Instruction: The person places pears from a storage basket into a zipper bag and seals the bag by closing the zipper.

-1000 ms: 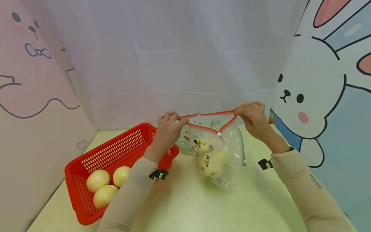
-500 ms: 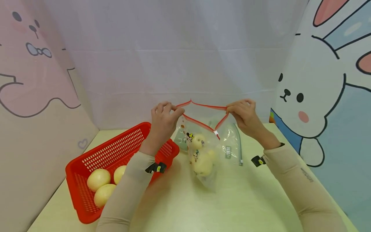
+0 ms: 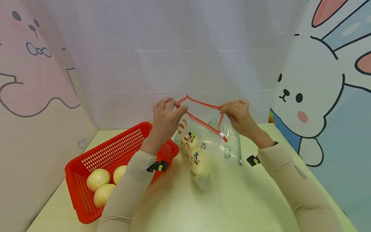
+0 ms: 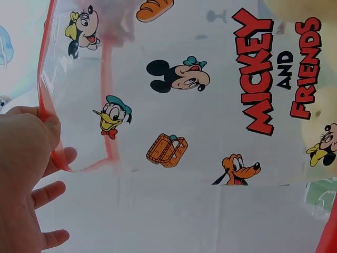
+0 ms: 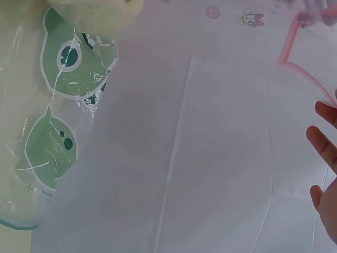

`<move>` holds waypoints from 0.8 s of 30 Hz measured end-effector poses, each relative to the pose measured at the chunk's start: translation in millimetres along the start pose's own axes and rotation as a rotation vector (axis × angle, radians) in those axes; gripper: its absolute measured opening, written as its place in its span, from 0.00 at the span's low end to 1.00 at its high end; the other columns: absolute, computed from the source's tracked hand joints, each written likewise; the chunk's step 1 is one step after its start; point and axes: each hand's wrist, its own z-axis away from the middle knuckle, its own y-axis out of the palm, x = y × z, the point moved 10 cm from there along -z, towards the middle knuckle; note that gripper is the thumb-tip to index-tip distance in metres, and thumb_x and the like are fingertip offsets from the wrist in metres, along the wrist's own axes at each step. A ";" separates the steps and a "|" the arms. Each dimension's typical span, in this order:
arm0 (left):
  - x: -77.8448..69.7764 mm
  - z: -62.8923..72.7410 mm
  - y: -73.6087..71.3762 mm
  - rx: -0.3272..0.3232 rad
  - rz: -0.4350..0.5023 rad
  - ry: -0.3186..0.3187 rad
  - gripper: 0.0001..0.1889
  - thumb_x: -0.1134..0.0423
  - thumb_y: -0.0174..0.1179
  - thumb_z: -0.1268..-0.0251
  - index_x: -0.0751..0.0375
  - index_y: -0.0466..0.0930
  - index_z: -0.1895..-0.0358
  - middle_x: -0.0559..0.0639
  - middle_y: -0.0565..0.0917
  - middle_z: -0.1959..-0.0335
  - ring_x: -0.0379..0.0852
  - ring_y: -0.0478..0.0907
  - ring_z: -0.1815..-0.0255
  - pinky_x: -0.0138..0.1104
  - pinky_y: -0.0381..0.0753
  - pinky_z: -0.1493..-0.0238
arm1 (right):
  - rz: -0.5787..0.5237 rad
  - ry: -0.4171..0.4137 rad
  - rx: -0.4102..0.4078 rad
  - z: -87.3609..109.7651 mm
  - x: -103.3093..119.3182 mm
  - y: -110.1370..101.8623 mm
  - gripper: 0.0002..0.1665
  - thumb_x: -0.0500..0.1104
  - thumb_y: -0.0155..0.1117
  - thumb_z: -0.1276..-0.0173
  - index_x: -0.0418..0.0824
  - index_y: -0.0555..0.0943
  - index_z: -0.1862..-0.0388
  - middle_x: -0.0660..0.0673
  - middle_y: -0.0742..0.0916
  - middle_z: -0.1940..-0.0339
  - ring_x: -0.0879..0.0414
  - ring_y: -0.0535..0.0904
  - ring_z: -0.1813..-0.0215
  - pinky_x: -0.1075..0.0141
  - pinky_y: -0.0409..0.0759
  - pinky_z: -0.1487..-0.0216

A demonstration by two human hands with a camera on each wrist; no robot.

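A clear zip bag point(image 3: 189, 127) with cartoon prints and a red zip edge hangs between both hands, its mouth spread apart. Pale yellow round fruits point(image 3: 200, 166) sit low in it, seen through the plastic. My left hand point(image 3: 166, 120) pinches the left side of the mouth between thumb and fingers; in the left wrist view its other fingers spread away from the bag. The right hand point(image 3: 237, 116) pinches the opposite side of the mouth. Its slider point(image 3: 222, 134) hangs at the near right corner. Only part of the right hand point(image 5: 326, 153) shows in the right wrist view.
A red perforated basket point(image 3: 76, 190) stands at the left, with several pale yellow fruits point(image 3: 98, 179) inside, partly behind the left sleeve. Another clear bag point(image 3: 239, 149), with green prints point(image 5: 68, 55) and a teal edge, lies behind the held bag on the table point(image 3: 232, 203).
Both hands have lifted the bag slightly and shifted it left. The right hand has come closer to the left, and the bag's mouth gapes wider. The fruits inside have swung left.
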 end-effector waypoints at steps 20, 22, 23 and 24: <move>-3.2 17.2 25.5 0.086 0.036 -0.005 0.06 0.67 0.63 0.32 0.49 0.80 0.58 0.56 0.79 0.60 0.65 0.70 0.40 0.63 0.66 0.45 | -0.024 0.085 0.140 16.6 0.5 23.8 0.21 0.23 0.63 0.39 0.37 0.80 0.48 0.37 0.86 0.53 0.40 0.79 0.53 0.35 0.54 0.46; -2.8 18.0 24.8 0.081 0.038 -0.005 0.06 0.66 0.63 0.32 0.50 0.80 0.58 0.55 0.79 0.60 0.65 0.70 0.40 0.63 0.66 0.44 | -0.069 0.177 0.164 19.7 -3.5 24.0 0.21 0.26 0.61 0.34 0.36 0.78 0.43 0.38 0.86 0.52 0.42 0.80 0.51 0.38 0.53 0.43; -2.7 18.5 24.7 0.080 0.040 -0.005 0.06 0.66 0.63 0.32 0.50 0.80 0.58 0.56 0.79 0.60 0.65 0.70 0.41 0.64 0.66 0.44 | -0.094 0.230 0.178 21.8 -5.7 24.3 0.19 0.29 0.60 0.31 0.35 0.76 0.41 0.38 0.86 0.51 0.42 0.80 0.50 0.39 0.53 0.42; -2.6 19.3 25.0 0.080 0.042 -0.004 0.05 0.66 0.63 0.32 0.50 0.80 0.58 0.55 0.79 0.60 0.65 0.70 0.41 0.63 0.66 0.44 | -0.121 0.285 0.193 24.3 -7.6 24.8 0.18 0.33 0.59 0.28 0.34 0.75 0.40 0.38 0.85 0.49 0.42 0.80 0.49 0.40 0.53 0.41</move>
